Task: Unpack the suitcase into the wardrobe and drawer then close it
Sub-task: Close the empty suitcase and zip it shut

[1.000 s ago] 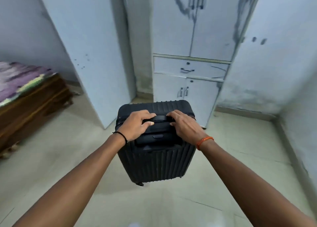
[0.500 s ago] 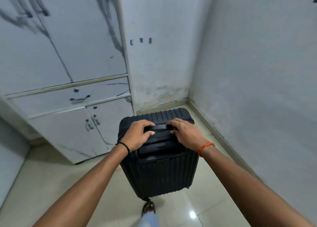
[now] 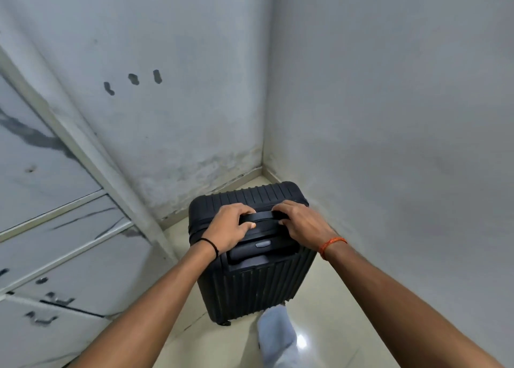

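Black ribbed suitcase (image 3: 251, 287) upright on the tiled floor (image 3: 331, 309) in the room corner, just right of the wardrobe (image 3: 55, 251). My left hand (image 3: 229, 230) and right hand (image 3: 304, 228) both curl around its top handle (image 3: 261, 217), likely to steer it before laying it flat. Suitcase shut. No brand or writing legible.
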